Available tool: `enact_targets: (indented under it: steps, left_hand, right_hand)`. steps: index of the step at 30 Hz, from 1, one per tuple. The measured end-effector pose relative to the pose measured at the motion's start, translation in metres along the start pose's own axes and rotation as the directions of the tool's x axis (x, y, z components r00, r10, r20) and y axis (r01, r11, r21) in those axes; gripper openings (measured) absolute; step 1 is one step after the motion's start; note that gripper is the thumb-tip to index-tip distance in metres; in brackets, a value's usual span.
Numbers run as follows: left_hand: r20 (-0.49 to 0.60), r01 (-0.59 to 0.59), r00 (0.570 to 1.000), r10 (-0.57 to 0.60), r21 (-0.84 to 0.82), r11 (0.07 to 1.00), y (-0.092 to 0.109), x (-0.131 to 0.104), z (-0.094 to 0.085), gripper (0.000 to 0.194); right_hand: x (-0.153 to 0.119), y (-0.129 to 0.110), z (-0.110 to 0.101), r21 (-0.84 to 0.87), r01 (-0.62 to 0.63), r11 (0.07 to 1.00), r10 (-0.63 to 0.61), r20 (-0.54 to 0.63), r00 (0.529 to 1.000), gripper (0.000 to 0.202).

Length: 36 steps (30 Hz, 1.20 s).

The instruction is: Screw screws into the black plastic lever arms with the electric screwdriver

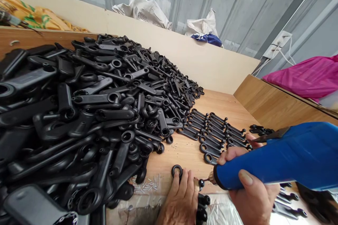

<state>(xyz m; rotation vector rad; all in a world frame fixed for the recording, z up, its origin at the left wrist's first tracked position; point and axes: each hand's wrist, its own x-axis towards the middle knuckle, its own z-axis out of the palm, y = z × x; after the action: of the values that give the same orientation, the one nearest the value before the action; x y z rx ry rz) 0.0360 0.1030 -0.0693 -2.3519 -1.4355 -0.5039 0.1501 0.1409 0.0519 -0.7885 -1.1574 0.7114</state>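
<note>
My left hand (182, 197) lies over a black plastic handle with a ring end (176, 171) on the wooden table, its fingers pressed together on the piece. My right hand (250, 190) is wrapped round a blue power driver (274, 161), held roughly level. The driver's tip touches or nearly touches a small black ball knob (201, 183) just right of my left fingers. Small silvery pins (148, 185) are scattered left of my left hand. Rows of black handles with ball knobs (211, 137) lie beyond the driver.
A large heap of black handles (105, 112) fills the left side. More handles (287, 205) lie at lower right. Wooden boards (285, 109) edge the table. Behind are white sacks (148, 12), a pink bag (303, 77) and wall sockets (277, 44) with cables.
</note>
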Motion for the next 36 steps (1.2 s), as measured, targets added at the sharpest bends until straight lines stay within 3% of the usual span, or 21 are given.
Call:
enact_targets:
  steps: [9, 14, 18, 22, 28, 36]
  left_hand:
    - [-0.109, 0.016, 0.994, -0.013, 0.026, 1.0, 0.001, 0.0, 0.005, 0.041]
    - [-0.076, 0.008, 0.997, -0.006, 0.023, 1.0, 0.001, 0.0, 0.005, 0.04]
    - [-0.145, 0.032, 0.989, -0.027, 0.028, 0.999, 0.002, 0.001, 0.008, 0.045]
    - [-0.22, 0.054, 0.974, -0.048, 0.021, 0.998, 0.002, 0.003, 0.011, 0.051]
    - [-0.179, 0.017, 0.984, -0.012, 0.031, 0.999, 0.001, 0.001, 0.012, 0.043]
    - [-0.185, 0.052, 0.982, -0.047, 0.022, 0.998, 0.004, 0.001, 0.015, 0.051]
  right_hand:
    - [-0.003, 0.006, -0.004, -0.018, 0.004, 1.0, -0.003, 0.064, 0.998, 0.034]
    - [-0.006, 0.002, 0.003, 0.026, -0.04, 0.999, 0.04, 0.008, 0.999, 0.062]
    - [-0.009, -0.002, 0.006, 0.04, -0.144, 0.989, 0.145, -0.026, 0.989, 0.075]
    - [-0.01, 0.005, -0.002, 0.022, -0.055, 0.998, 0.054, 0.053, 0.997, 0.062]
    - [-0.007, 0.013, -0.011, -0.043, 0.039, 0.998, -0.033, 0.118, 0.992, 0.032]
    - [-0.006, 0.007, -0.01, -0.054, 0.033, 0.998, -0.028, 0.092, 0.995, 0.051]
